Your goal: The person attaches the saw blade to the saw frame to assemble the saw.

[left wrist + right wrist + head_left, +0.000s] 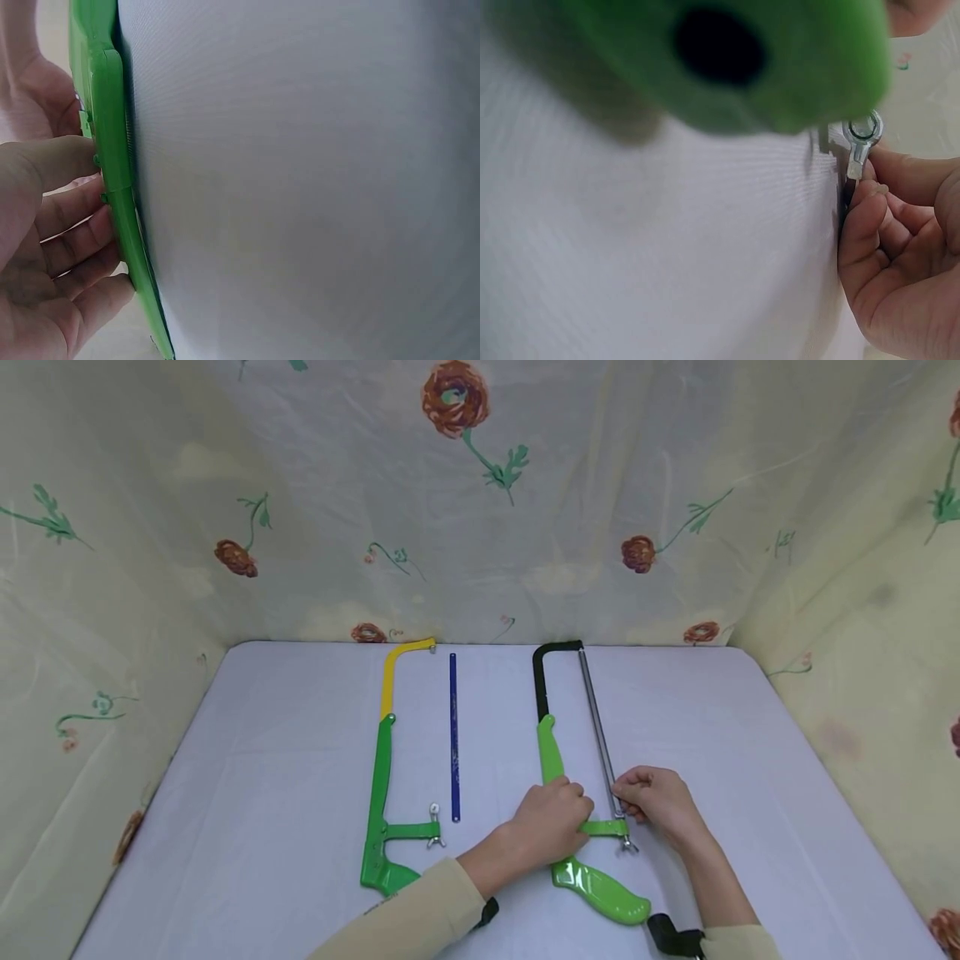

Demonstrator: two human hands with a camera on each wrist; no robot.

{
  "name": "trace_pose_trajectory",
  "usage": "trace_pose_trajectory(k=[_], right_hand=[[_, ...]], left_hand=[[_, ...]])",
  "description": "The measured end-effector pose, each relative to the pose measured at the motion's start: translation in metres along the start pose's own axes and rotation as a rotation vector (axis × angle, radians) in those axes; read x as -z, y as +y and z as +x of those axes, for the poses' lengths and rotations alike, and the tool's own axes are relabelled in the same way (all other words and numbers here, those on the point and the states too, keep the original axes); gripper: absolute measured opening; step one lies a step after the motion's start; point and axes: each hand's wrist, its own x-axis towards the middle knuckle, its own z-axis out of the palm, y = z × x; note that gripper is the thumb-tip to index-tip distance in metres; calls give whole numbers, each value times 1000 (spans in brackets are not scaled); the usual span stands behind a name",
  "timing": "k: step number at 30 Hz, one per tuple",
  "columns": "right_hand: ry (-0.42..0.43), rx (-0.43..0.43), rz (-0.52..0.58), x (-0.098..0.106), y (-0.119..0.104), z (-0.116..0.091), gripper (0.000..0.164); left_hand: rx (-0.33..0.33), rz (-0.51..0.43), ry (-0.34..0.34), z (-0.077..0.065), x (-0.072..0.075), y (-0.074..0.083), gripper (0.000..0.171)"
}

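In the head view a hacksaw with a light green frame (551,752) and black front arm (539,685) lies on the table. Its grey blade (598,727) runs from the arm's tip down to the lower bracket, where a wing nut (628,845) sits. My left hand (551,818) grips the frame above the handle; in the left wrist view its fingers lie along the green frame (112,127). With thumb and fingers my right hand (663,802) pinches the blade's lower end, close to the metal fitting (857,146) seen in the right wrist view.
Left of it lies a second hacksaw with a green frame (377,785) and yellow arm (389,681), no blade mounted. A loose blue blade (453,735) lies between the two saws. Black pieces show near each sleeve (671,935). Flowered cloth (570,527) surrounds the table.
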Motion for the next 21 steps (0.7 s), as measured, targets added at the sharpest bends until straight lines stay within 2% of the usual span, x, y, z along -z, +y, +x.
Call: trace_pose_trajectory(k=[13, 21], right_hand=[[39, 8, -45, -1, -3, -6, 23], [38, -28, -12, 1, -1, -9, 31]], left_hand=[[-6, -1, -36, -1, 5, 1, 28], [-9, -10, -45, -1, 7, 4, 26]])
